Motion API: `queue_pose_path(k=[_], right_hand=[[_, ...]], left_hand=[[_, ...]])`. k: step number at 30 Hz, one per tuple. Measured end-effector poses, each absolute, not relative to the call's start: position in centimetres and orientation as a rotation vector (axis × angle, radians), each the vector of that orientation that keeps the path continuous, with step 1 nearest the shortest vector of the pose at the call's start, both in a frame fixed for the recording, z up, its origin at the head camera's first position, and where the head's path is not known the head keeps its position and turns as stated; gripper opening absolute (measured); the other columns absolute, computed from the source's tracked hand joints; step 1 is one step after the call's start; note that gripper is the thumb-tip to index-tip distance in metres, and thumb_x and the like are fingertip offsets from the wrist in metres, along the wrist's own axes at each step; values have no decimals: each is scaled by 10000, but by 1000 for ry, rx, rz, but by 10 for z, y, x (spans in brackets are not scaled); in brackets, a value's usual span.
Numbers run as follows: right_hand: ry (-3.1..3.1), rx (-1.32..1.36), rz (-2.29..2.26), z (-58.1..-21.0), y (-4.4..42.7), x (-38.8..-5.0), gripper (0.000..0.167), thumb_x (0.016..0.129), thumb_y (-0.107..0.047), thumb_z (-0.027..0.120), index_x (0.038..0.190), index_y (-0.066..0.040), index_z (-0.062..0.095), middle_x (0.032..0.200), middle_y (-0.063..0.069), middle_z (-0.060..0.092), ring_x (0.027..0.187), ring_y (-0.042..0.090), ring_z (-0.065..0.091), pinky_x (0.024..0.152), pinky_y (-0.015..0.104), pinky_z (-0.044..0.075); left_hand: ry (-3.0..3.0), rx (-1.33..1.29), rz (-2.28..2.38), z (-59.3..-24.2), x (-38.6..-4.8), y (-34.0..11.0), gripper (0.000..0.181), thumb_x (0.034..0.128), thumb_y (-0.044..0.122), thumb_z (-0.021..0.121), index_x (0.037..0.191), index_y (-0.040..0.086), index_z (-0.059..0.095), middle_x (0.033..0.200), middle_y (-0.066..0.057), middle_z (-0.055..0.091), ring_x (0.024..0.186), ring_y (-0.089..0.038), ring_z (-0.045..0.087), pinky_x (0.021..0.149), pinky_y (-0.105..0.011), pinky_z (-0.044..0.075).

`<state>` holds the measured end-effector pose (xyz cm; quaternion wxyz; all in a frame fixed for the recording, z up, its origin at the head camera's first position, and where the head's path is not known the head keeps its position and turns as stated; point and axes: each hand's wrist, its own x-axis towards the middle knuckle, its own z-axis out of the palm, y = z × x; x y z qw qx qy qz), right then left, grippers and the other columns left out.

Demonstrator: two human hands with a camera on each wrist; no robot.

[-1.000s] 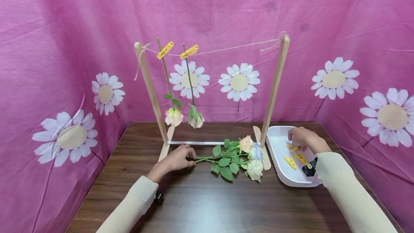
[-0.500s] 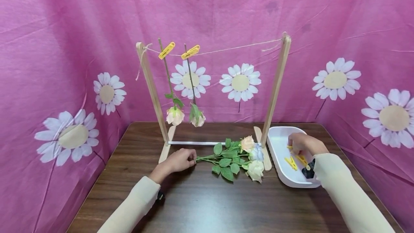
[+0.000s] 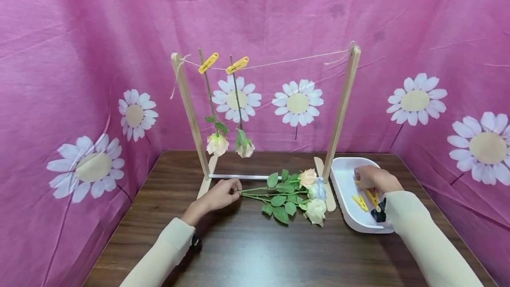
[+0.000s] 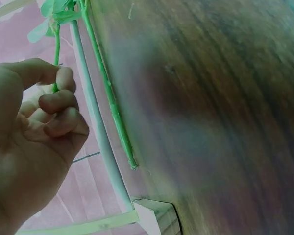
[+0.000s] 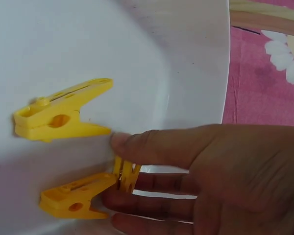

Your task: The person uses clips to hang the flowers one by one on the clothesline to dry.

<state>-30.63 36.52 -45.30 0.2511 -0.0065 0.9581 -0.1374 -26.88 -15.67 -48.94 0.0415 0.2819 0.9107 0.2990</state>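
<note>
My left hand [image 3: 223, 194] pinches the green stem [image 4: 57, 46] of a rose between thumb and fingers, just above the table. A second stem [image 4: 110, 93] lies on the wood beside it, outside the grip. Several roses [image 3: 316, 211] in cream, peach and pale blue rest with their blooms toward the right. Inside the white tray [image 3: 350, 209], my right hand [image 3: 376, 178] pinches a yellow clothespin [image 5: 126, 175] between thumb and fingers. Two more yellow clothespins, one upper [image 5: 59, 115] and one lower [image 5: 76, 196] in the right wrist view, lie near its fingertips.
A wooden frame [image 3: 343, 101] carries a string [image 3: 295, 60] between its posts. Two roses hang head down at the left of it, held by yellow clothespins [image 3: 237, 64]. A white rod [image 3: 239, 176] joins the posts low down. Pink flowered cloth surrounds the brown table [image 3: 255, 251].
My right hand has reached a little lower into the tray, fingers closing round a clothespin. The left hand has lifted one stem slightly apart from the others. The head view has shifted a little.
</note>
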Motion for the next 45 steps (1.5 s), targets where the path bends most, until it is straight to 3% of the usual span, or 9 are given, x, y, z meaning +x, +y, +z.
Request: queue_pose_path(k=[8, 13, 16, 19, 24, 30, 33, 38, 45], right_hand=[[2734, -110, -306, -451, 368, -309, 184, 977, -203, 676, 1055, -47, 619, 817, 98, 615, 658, 231, 619, 572, 324, 490], [2799, -166, -378, -448, 370, -314, 351, 999, -261, 660, 1187, 30, 601, 886, 121, 667, 655, 229, 647, 562, 346, 532], [2827, -200, -441, -447, 371, -317, 407, 1003, -253, 641, 1265, 56, 601, 973, 170, 700, 638, 215, 649, 540, 348, 553], [2846, -237, -530, -447, 371, -320, 432, 1023, -235, 621, 1327, 70, 584, 1059, 213, 698, 628, 201, 638, 522, 350, 551], [2869, -298, -714, -441, 367, -321, 384, 1079, -228, 552, 1333, 60, 548, 982, 185, 681, 623, 194, 611, 502, 347, 524], [2952, -408, -849, -428, 355, -319, 290, 1122, -197, 512, 1242, 62, 561, 979, 188, 712, 634, 178, 600, 493, 310, 517], [3005, -455, -860, -422, 348, -319, 285, 1122, -181, 537, 1240, 76, 581, 965, 186, 735, 680, 185, 631, 541, 280, 533], [3118, -496, -896, -409, 339, -317, 298, 1083, -139, 608, 1261, 100, 626, 947, 177, 736, 786, 238, 675, 582, 262, 538], [3094, -447, -1039, -383, 325, -307, 327, 1064, -192, 678, 1270, 56, 625, 875, 150, 695, 603, 154, 621, 506, 275, 520]], left_hand=[[2729, 790, 1196, -476, -266, -154, 73, 998, 137, 703, 1033, 86, 743, 831, -94, 759, 676, -41, 603, 647, -218, 469], [2697, 671, 1451, -461, -261, -147, 67, 1004, 201, 747, 1017, 140, 773, 783, -143, 766, 626, -217, 697, 462, -215, 380], [2670, 602, 1591, -453, -257, -141, 88, 994, 232, 773, 1021, 150, 789, 699, -103, 740, 650, -301, 734, 444, -214, 359], [2588, 543, 1758, -447, -255, -134, 109, 994, 228, 778, 1032, 126, 790, 661, -55, 719, 620, -274, 712, 475, -221, 447], [2487, 599, 1983, -439, -251, -122, 117, 1042, 182, 714, 1082, 72, 717, 734, -103, 753, 617, -226, 716, 587, -290, 599], [2349, 791, 2159, -435, -252, -109, 191, 1131, 173, 534, 1202, -4, 518, 1192, -245, 768, 927, -334, 812, 881, -373, 663], [2234, 839, 2278, -434, -256, -104, 205, 1126, 125, 530, 1206, -52, 467, 1267, -306, 717, 1010, -296, 806, 994, -460, 626], [2112, 883, 2433, -432, -264, -95, 258, 1062, 11, 611, 1258, -144, 544, 1233, -383, 684, 999, -151, 792, 978, -507, 624], [2178, 867, 2458, -422, -270, -84, 214, 1052, 43, 643, 1210, -100, 669, 1189, -300, 747, 940, -124, 788, 923, -374, 653]])
